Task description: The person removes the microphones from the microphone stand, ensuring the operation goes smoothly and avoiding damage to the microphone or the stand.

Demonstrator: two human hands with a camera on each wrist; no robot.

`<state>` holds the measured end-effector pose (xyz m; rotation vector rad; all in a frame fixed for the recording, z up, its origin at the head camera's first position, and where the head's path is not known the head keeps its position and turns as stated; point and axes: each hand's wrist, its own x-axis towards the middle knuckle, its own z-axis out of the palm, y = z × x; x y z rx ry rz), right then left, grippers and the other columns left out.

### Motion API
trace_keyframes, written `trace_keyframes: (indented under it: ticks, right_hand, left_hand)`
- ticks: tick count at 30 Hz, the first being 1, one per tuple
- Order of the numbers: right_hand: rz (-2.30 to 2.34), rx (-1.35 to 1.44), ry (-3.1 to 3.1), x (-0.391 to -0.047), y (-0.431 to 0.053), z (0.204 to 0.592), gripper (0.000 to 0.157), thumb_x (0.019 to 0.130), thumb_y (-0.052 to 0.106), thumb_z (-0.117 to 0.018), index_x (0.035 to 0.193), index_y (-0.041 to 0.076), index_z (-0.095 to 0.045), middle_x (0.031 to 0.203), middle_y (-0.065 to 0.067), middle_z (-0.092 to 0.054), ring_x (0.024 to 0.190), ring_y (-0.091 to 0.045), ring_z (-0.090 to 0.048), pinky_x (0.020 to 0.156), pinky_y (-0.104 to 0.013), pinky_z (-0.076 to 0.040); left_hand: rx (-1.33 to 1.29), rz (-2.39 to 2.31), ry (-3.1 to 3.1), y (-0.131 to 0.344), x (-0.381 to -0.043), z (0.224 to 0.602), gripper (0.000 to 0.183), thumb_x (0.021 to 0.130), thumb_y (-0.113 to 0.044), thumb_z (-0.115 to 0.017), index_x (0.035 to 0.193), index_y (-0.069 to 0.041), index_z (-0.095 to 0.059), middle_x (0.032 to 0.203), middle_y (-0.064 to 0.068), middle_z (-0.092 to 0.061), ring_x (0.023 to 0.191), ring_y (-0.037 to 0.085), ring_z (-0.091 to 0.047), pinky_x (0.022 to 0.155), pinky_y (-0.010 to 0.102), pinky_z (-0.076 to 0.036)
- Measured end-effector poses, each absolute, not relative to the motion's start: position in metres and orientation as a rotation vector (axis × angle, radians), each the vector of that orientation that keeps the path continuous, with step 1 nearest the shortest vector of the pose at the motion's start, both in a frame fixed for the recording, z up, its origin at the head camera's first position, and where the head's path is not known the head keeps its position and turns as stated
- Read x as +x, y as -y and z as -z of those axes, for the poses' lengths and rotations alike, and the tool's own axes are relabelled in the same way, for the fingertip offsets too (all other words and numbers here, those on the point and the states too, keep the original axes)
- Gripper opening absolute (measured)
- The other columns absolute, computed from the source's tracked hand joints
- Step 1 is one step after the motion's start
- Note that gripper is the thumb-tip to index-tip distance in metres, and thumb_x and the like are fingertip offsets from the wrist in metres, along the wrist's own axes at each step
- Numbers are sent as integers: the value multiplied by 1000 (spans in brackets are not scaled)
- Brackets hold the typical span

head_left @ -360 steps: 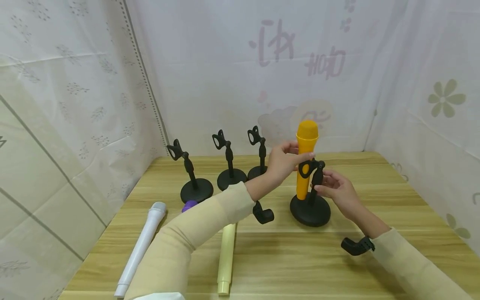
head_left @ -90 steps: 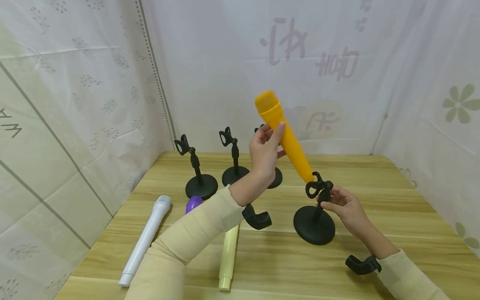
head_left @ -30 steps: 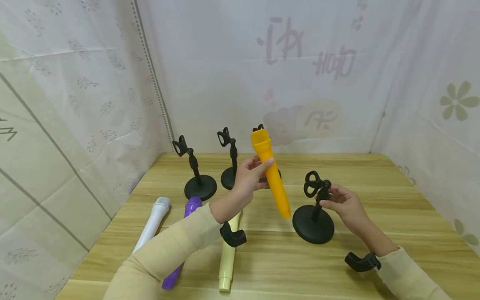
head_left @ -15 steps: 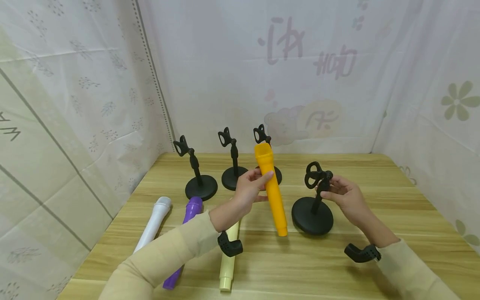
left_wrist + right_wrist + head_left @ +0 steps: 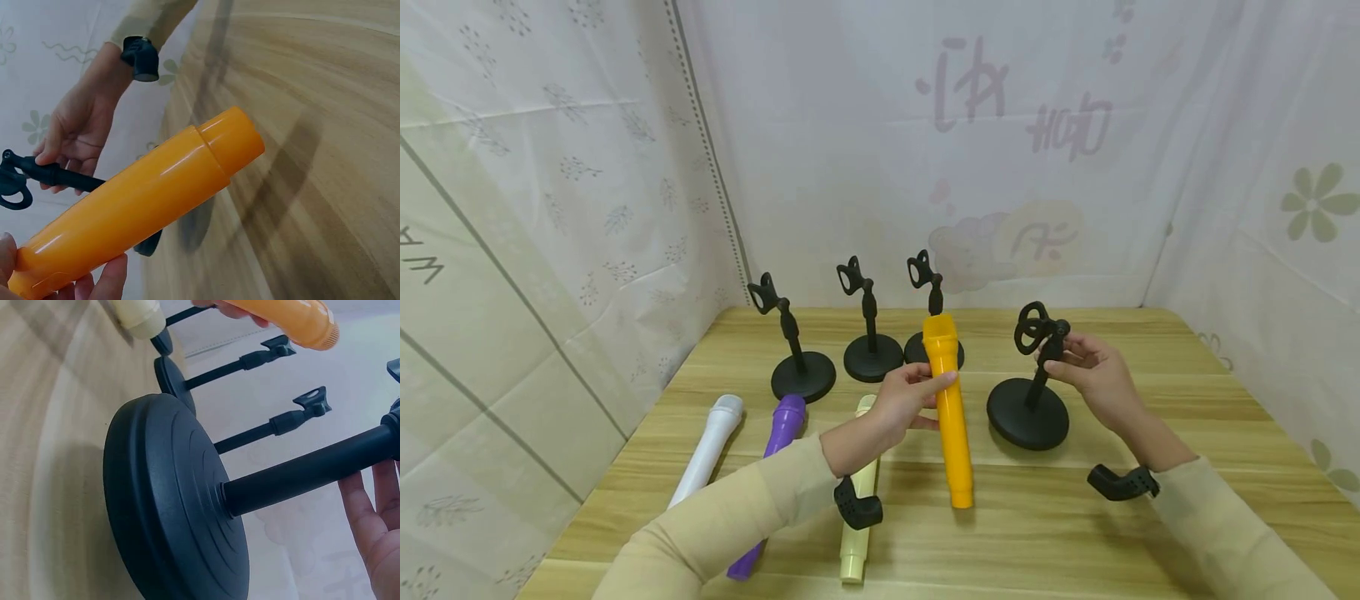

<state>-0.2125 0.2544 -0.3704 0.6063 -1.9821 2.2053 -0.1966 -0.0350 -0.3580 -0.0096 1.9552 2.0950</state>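
Note:
My left hand pinches an orange microphone between thumb and fingers. It hangs over the table with its head end up and its narrower tail end pointing toward me. In the left wrist view, the tail of the orange microphone is apart from the wood. My right hand grips the upper post of a black desktop microphone stand. No microphone sits in that stand's clip. Whether the stand's round base touches the table I cannot tell.
Three more black stands, left, middle and right, stand along the back. White, purple and pale yellow microphones lie at the left and middle of the wooden table. Curtains enclose the back and sides.
Earlier the orange microphone stood upright beside the right stand's clip, then tilted above it. My left hand has since brought it left and down. The gripped stand has lately shifted away from me.

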Motion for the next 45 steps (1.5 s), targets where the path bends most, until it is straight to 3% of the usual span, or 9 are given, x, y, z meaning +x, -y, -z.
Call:
trace_keyframes:
  ticks: [7,18,27,45]
  right_hand:
    - [-2239,504,1976,-223,-257,364,33,88,-5,-68,119,4,-62,110,-1,-68,98,-12,-66,82,-26,-54]
    - [-2158,356,2049,-244,-257,356,41,86,4,-74,123,10,-56,108,0,-62,97,-7,-65,83,-21,-52]
    - [-2204,326,1966,-265,-255,351,54,85,1,-74,133,-3,-49,108,-3,-59,92,-9,-67,81,-25,-54]
    - [-2259,177,1941,-297,-251,344,60,84,3,-75,137,1,-47,110,-5,-57,88,-10,-67,81,-27,-54]
  left_hand:
    - [6,-2004,-1974,35,-193,365,42,87,-26,-76,116,0,-61,99,12,-65,85,28,-66,63,41,-59]
    - [-13,-1964,-1946,32,-187,374,42,88,-25,-75,117,1,-60,100,13,-64,84,27,-65,63,44,-58]
    - [-28,-1961,-1963,31,-180,382,41,89,-26,-73,116,3,-59,97,13,-63,80,25,-65,60,44,-58]
    - [-69,-1869,-2044,27,-173,395,41,88,-30,-74,111,0,-59,93,12,-61,75,23,-63,56,42,-58]
